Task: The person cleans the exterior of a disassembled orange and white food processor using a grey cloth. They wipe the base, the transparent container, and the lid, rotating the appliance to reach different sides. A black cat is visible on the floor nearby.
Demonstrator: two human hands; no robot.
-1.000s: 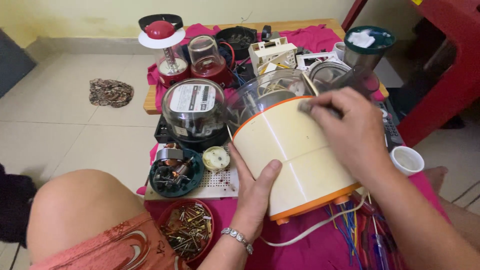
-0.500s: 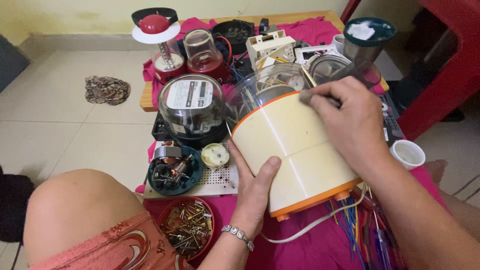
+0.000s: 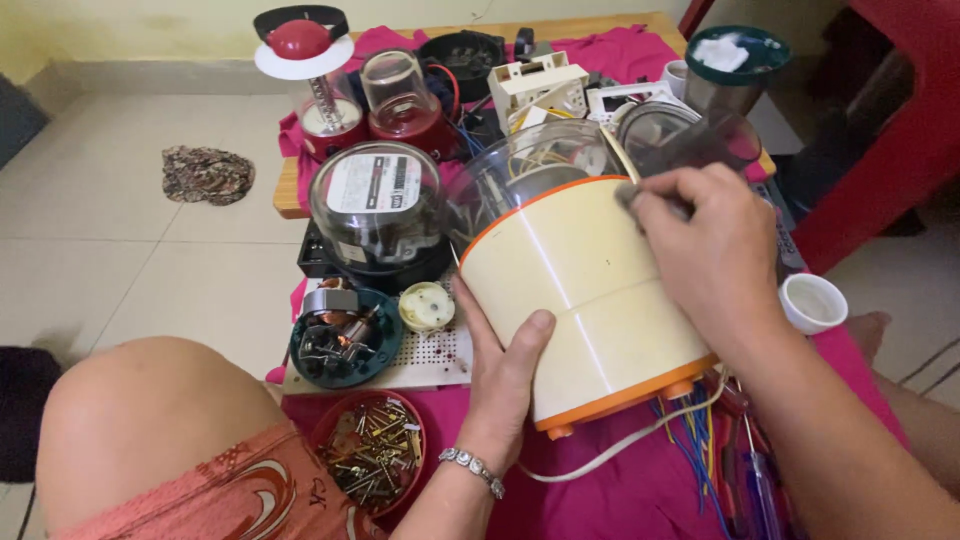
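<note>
A cream appliance base with orange trim (image 3: 590,290) lies tilted on its side over a pink cloth (image 3: 620,490), its open top facing away. My left hand (image 3: 503,375) grips its lower left wall, thumb pressed on the cream shell. My right hand (image 3: 715,250) rests on the upper right rim, fingers closed on a thin tool or wire at the opening; what it pinches is hard to make out. Wires show inside the opening. A white cord (image 3: 610,455) and coloured wires (image 3: 700,440) trail out beneath the base.
Left of the base sit a glass-domed meter (image 3: 375,205), a teal motor part (image 3: 345,340), a perforated white board (image 3: 430,360) and a red bowl of screws (image 3: 372,448). Jars, a white switch box (image 3: 540,85) and a small white cup (image 3: 812,302) stand behind and right. My bare knee (image 3: 150,420) is at lower left.
My right hand has shifted slightly along the upper rim of the base. The left hand keeps its grip and the base stays tilted.
</note>
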